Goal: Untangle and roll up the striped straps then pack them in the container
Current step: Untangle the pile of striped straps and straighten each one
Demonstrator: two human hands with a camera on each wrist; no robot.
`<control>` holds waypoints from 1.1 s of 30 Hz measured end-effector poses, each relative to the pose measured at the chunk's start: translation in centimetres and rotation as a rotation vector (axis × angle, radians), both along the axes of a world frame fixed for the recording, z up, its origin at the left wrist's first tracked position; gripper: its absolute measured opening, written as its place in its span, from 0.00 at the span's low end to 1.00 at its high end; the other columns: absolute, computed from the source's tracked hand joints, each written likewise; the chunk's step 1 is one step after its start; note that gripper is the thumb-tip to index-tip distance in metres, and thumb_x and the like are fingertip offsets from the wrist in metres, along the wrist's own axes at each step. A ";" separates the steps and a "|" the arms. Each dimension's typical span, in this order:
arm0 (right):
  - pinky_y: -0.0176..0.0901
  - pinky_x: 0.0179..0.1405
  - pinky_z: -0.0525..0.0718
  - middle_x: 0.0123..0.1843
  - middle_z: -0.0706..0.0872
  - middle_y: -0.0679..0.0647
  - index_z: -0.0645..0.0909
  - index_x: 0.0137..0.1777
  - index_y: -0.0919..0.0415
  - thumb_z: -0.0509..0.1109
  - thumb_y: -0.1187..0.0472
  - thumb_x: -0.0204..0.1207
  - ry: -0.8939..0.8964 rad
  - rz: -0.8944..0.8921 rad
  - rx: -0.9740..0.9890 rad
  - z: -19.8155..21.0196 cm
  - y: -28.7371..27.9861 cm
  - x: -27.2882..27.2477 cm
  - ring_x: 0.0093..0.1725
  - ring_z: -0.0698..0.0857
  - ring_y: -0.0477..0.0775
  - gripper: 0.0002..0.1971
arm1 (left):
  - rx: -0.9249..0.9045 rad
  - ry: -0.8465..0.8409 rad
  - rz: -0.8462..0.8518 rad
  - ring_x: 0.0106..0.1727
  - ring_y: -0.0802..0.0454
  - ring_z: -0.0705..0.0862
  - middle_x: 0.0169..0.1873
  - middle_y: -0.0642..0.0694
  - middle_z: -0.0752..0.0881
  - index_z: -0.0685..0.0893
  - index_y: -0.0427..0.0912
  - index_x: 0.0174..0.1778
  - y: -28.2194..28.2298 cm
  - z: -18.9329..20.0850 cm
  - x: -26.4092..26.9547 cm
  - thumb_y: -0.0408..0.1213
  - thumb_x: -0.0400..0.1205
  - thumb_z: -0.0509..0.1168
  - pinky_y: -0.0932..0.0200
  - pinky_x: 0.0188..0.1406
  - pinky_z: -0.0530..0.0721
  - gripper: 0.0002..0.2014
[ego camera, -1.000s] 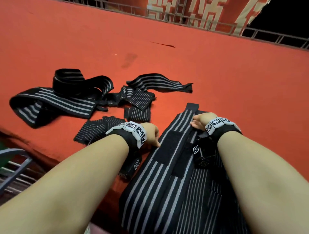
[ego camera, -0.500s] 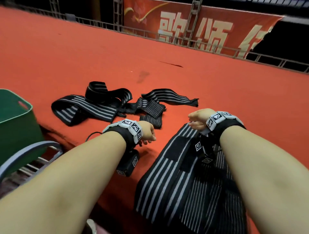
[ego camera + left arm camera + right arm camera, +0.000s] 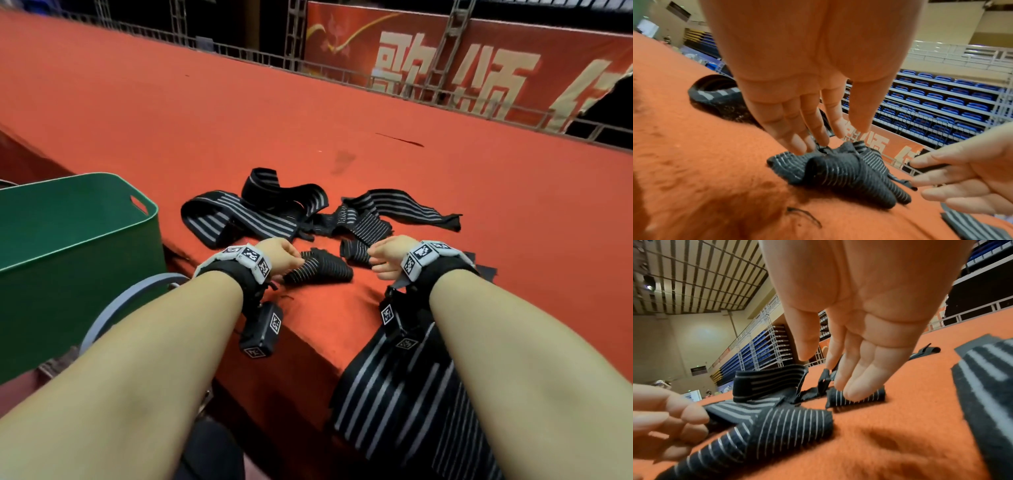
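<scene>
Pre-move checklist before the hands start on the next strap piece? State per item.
1. Left hand on a piece: ok, fingertips touch the crumpled strap end, no grip closed yet.
2. Right hand on a piece: ok, fingertips press a short strap end, fingers straight.
3. Straps untangled: not ok, the strap pile lies looped and crossed on the red surface.
4. Any strap rolled: not ok, none looks rolled.
5. Green container within reach: ok, open-topped, beside the left arm.
6. Container contents: cannot tell, its floor is hidden.
</scene>
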State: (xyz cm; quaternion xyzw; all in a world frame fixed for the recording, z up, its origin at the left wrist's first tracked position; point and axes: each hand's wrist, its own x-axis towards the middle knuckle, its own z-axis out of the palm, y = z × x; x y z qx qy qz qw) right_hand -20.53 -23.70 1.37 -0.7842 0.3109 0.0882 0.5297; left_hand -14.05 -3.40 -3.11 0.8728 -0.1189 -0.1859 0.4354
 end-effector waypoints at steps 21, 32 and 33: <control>0.41 0.50 0.80 0.52 0.84 0.55 0.81 0.48 0.53 0.72 0.67 0.75 -0.341 -0.083 -0.244 -3.9 -0.3 6.1 0.48 0.82 0.51 0.09 | 0.436 -0.271 -0.108 0.62 0.42 0.80 0.60 0.40 0.83 0.78 0.39 0.66 -0.7 -4.2 3.6 0.37 0.82 0.63 0.53 0.61 0.76 0.16; 0.54 0.56 0.85 0.56 0.85 0.55 0.80 0.43 0.49 0.66 0.68 0.77 -0.710 -0.179 -0.320 3.9 -0.3 1.9 0.53 0.85 0.56 0.11 | 0.388 -0.236 0.061 0.60 0.38 0.82 0.60 0.36 0.84 0.81 0.35 0.62 1.9 -0.8 1.0 0.34 0.81 0.62 0.54 0.55 0.77 0.15; 0.56 0.53 0.87 0.57 0.85 0.56 0.80 0.43 0.48 0.66 0.68 0.78 -0.723 -0.216 -0.287 4.6 -0.4 1.5 0.53 0.86 0.58 0.12 | 0.383 -0.238 0.049 0.58 0.38 0.83 0.57 0.36 0.86 0.82 0.35 0.60 1.8 -0.5 0.7 0.33 0.81 0.62 0.55 0.53 0.77 0.13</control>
